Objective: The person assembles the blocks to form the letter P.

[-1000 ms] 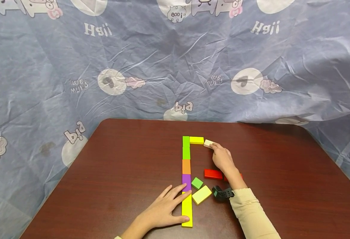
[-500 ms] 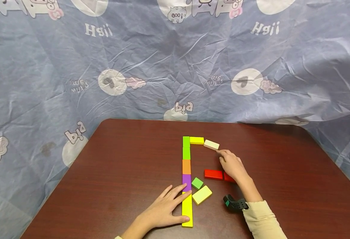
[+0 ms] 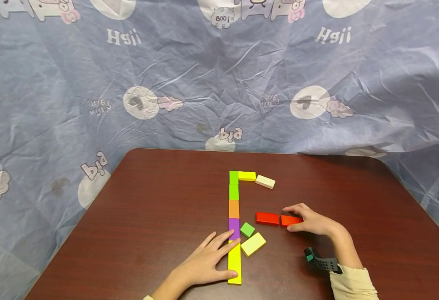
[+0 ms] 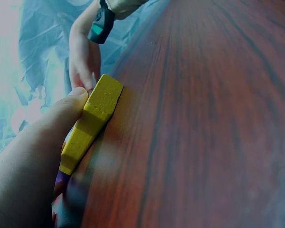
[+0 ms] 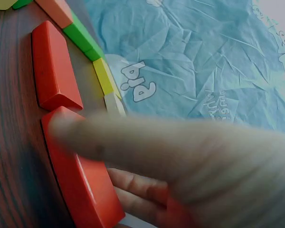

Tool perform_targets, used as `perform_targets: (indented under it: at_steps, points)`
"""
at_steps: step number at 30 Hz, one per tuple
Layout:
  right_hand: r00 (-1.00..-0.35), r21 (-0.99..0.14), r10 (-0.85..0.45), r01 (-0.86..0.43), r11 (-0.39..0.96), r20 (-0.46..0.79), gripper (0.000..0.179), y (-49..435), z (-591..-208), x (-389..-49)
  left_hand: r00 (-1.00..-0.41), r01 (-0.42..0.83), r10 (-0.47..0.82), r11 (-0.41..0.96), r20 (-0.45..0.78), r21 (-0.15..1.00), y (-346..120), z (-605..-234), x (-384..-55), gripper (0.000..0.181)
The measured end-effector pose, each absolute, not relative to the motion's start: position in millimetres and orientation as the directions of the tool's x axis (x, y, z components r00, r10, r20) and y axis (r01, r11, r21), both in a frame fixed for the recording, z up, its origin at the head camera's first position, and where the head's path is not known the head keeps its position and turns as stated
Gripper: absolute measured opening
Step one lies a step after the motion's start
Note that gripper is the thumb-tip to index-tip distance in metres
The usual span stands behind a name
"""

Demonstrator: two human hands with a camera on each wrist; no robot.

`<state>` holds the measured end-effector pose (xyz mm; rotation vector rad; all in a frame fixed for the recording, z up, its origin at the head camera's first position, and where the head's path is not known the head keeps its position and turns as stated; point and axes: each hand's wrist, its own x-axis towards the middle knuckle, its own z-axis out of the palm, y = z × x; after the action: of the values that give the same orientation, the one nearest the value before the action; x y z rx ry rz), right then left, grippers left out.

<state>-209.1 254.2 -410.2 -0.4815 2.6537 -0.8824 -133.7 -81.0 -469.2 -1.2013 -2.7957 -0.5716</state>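
A row of coloured wooden blocks runs away from me: yellow at the near end, then purple, orange and two green ones. My left hand lies spread along the near part. Its thumb touches the yellow end, also seen in the left wrist view, and its fingertips rest by the purple-yellow seam. My right hand straddles a red block, thumb on the near side and fingers beyond. In the head view a gap shows between index finger and block. Another red block lies end-on to it.
At the row's far end a yellow block turns right, followed by a slightly angled cream block. Right of the row lie a small green block and a pale yellow block. A patterned cloth hangs behind the brown table.
My right hand has let go of the cream block and moved right and nearer, down to the right-hand red block. The left hand stays in place.
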Motion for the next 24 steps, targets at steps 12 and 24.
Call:
perform_targets:
  at_steps: [12, 24]
  points:
    - [-0.988, -0.574, -0.150, -0.150, 0.805, 0.048, 0.038, 236, -435, -226, -0.694, 0.713, 0.694, 0.625, 0.191, 0.318, -81, -469, -133, 0.071]
    - [-0.986, -0.620, -0.163, -0.149, 0.770, 0.034, 0.036, 239, -430, -222, -0.688, 0.723, 0.694, 0.626, 0.212, 0.293, -80, -471, -134, 0.071]
